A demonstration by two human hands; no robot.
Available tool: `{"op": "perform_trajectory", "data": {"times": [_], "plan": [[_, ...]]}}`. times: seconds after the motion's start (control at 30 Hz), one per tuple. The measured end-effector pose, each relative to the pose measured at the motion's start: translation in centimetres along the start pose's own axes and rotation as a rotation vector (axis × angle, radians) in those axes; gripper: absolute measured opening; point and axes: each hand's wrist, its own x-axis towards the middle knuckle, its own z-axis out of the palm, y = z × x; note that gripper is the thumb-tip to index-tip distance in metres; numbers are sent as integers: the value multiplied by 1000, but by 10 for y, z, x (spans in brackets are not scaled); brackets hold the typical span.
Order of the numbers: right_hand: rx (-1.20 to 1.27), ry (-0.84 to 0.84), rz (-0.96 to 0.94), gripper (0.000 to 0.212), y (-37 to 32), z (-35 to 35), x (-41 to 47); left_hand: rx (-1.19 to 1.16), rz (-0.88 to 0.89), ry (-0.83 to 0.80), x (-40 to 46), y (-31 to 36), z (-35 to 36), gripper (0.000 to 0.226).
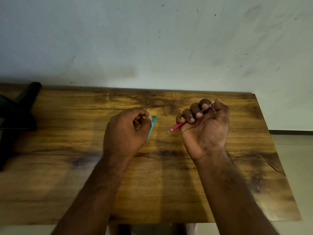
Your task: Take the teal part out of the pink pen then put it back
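My left hand [126, 131] holds the teal part [152, 127], a slim teal cap that stands nearly upright beside my thumb and fingertips. My right hand [205, 128] is closed in a fist around the pink pen [177, 127]. The pen's tip points left and down toward the teal part, and its clear back end sticks out above my fingers. A gap of bare wood separates the pen tip from the teal part. Both hands hover over the wooden table [152, 184].
A black stand or chair frame [15, 116] sits at the table's far left. A pale wall [152, 39] runs right behind the table. The table's right edge [277, 158] drops off to a light floor.
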Motion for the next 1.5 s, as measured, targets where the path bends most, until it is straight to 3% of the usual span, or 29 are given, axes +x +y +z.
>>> {"op": "perform_trajectory", "data": {"times": [0.77,1.1,1.27,1.5], "plan": [[31,-13,-4,41,1,-4,1,13,52,-15,1,3,4,8],[72,-27,-17,31,0,-7,2,-9,38,-25,2,3,5,6],[64,-9,0,43,-1,-7,3,-6,36,-31,2,5,5,7],[10,-56,-5,24,0,-4,1,1,54,-29,2,3,6,7]]}}
